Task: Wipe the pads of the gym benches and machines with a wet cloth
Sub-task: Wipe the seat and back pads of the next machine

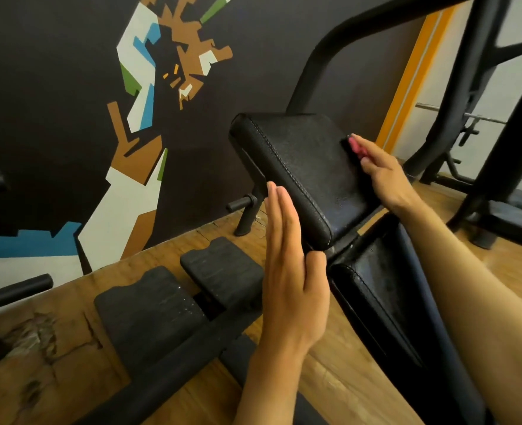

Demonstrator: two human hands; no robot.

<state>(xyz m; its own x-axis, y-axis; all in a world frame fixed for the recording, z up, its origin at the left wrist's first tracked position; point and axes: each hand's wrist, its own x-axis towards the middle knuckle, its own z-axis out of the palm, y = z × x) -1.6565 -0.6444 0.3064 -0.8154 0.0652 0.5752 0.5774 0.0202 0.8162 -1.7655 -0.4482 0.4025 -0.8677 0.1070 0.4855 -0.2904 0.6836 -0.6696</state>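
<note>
While the flat left hand (290, 271) steadies the upper pad (299, 170), the right hand (379, 170), fingers pressing the pink cloth (355, 146), should sweep evenly across it.

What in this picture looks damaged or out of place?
The wooden floor at the lower left is cracked and gouged, its surface chipped away in patches. The back pad under the hands looks intact.
</note>
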